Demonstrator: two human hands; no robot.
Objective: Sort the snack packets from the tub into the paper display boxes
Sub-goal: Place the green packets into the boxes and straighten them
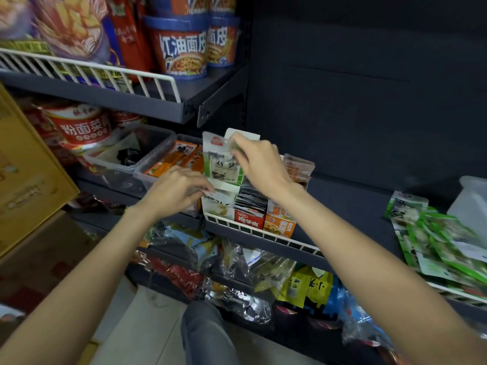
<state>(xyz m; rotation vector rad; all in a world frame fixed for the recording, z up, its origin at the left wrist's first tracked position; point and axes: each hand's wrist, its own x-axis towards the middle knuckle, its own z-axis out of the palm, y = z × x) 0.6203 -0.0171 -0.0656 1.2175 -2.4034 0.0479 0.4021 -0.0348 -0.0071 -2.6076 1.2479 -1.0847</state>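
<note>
green-white snack packet [220,159] is pinched at its top edge by right hand [259,164], upright over the green paper display box [224,198]. box front is gripped by curled left hand [179,191] at 9 o'clock. packet best lowered straight, box kept steadied. more green packets [442,243] lie at 3 o'clock.

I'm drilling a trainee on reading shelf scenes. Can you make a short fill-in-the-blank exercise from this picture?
1. The right hand pinches the top of a green and white snack packet above the ____ of the three paper display boxes.
2. The red display box stands ____ the green display box and the orange display box.
3. The left hand touches the ____ display box.

Missing words: leftmost; between; green
</note>
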